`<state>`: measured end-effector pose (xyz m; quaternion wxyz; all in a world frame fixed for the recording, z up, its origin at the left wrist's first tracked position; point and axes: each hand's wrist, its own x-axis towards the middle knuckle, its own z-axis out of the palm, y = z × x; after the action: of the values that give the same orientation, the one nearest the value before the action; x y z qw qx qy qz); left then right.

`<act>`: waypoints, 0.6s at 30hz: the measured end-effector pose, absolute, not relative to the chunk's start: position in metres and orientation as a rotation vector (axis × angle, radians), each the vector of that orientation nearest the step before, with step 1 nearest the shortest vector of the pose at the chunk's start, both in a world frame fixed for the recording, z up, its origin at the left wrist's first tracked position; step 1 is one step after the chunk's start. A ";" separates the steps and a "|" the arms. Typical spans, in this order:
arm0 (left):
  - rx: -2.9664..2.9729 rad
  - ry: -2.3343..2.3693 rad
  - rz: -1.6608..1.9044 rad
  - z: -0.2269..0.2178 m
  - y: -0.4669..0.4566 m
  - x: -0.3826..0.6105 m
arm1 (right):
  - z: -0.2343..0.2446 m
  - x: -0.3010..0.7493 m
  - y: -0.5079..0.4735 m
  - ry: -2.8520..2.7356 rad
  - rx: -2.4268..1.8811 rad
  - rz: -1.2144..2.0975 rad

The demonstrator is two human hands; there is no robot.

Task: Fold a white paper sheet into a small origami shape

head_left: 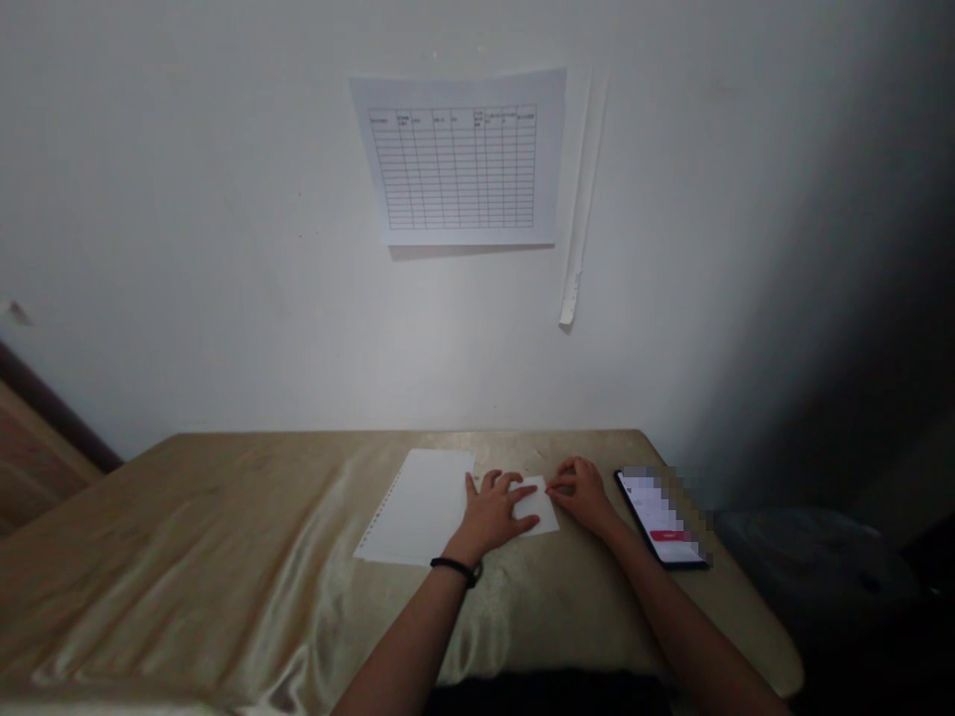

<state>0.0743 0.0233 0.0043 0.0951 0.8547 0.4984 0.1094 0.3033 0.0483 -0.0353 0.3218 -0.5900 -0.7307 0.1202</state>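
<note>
Small paper: the small paper (543, 515) is lying flat on the counter (224, 517), toward its far right part, between the two hands and touching both.
Direction: its uncovered right edge is running from the near side to the far side, leaning slightly rightward as it comes nearer. The left part is sitting under a palm, so the long axis cannot be told.
Left hand: the left hand (492, 512) is resting palm down on the paper's left part. Its grip is spread, with the fingers fanning out flat and pointing away and to the right. The forearm is reaching in from the lower middle, and a black wristband (457, 569) is circling the wrist.
Right hand: the right hand (582, 492) is lying knuckles up at the paper's far right corner. Its grip is pressed together, thumb and forefinger pinching the paper's edge there. The forearm is coming in from the lower right.
Large sheet: a large white sheet (422, 507) with a punched left margin is lying flat just left of the left hand, its long axis running away from the person and its near corner slipping under the wrist.
Phone: a phone (661, 517) is lying face up with its screen glowing, just right of the right hand and near the counter's right edge.
Counter: a glossy tan cloth is covering it and creasing toward the near side.
Wall: a printed table chart (463, 159) is hanging above, with a pale strip (582, 199) beside it.
</note>
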 end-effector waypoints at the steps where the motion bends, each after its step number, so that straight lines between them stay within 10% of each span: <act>1: 2.535 1.482 0.322 0.005 0.023 0.075 | -0.035 0.304 0.045 -1.927 -1.544 0.325; 18: 2.554 1.498 0.331 -0.001 0.025 0.075 | -0.032 0.318 0.000 -2.012 -1.454 0.452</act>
<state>0.0750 0.0248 -0.0006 0.0810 0.8545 0.5011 0.1106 0.3185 0.0002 -0.0317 0.3041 -0.5490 -0.7596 0.1706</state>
